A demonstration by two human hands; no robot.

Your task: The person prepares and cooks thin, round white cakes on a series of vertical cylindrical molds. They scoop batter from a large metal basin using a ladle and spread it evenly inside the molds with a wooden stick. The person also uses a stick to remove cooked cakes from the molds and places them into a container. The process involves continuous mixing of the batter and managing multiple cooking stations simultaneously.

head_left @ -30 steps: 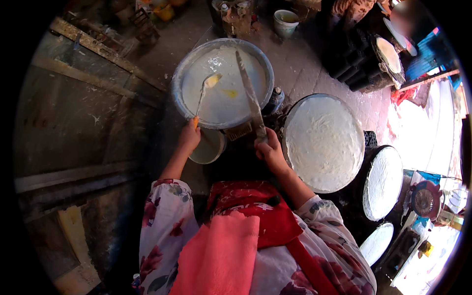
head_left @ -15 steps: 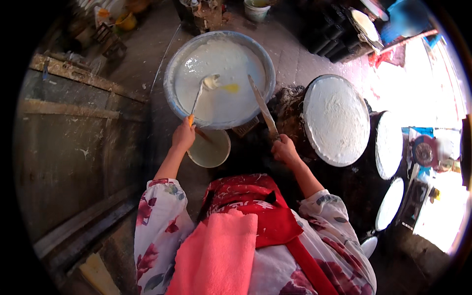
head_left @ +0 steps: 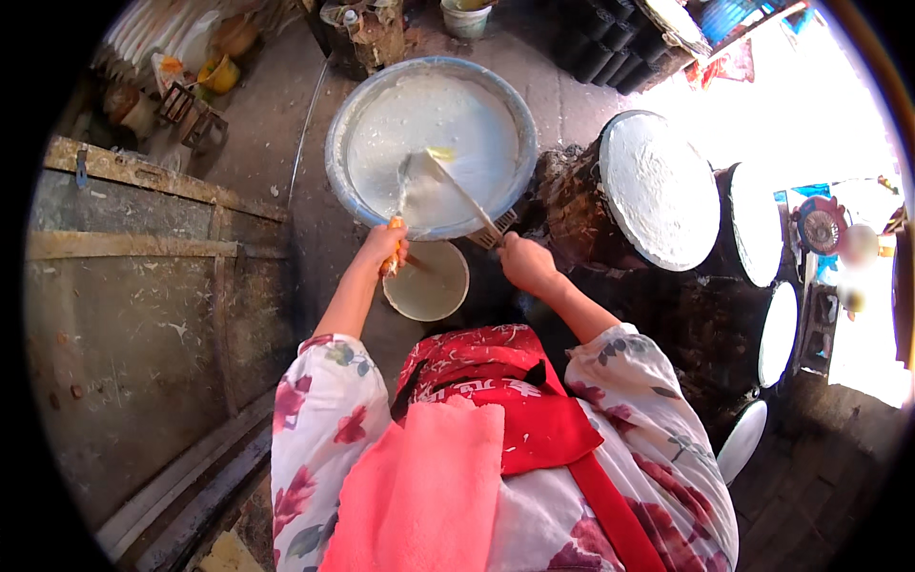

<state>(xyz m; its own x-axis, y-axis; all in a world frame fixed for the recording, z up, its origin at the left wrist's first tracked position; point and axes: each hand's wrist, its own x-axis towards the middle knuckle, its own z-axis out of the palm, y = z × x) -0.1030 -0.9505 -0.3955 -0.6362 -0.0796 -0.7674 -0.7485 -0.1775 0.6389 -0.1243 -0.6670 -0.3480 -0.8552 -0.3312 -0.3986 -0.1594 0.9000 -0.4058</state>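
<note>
In my left hand [head_left: 383, 250] I grip the orange handle of a ladle [head_left: 401, 198]; white batter coats its far end. My right hand [head_left: 519, 259] is closed round the near end of a long flat scraper [head_left: 459, 195], whose tip crosses over the ladle's head. Both tools reach over a wide basin [head_left: 527, 129] of thick white batter [head_left: 410, 110]. A small yellow patch [head_left: 441, 153] shows beside the scraper's tip. Below the basin's near rim, close to my left hand, stands a pale bucket [head_left: 429, 300] with whitish liquid and a stick-like handle in it.
To the right, round white-coated tops [head_left: 658, 191] stand on dark drum-like bases, several in a curved row. A slatted block [head_left: 493, 230] sits by the basin's near right rim. Wooden panels [head_left: 133, 305] line the left side. A small bucket [head_left: 467, 17] stands beyond the basin.
My right hand has moved left, swinging the scraper's tip across to the ladle. My left hand has shifted slightly right, and the ladle's head now lies under the scraper.
</note>
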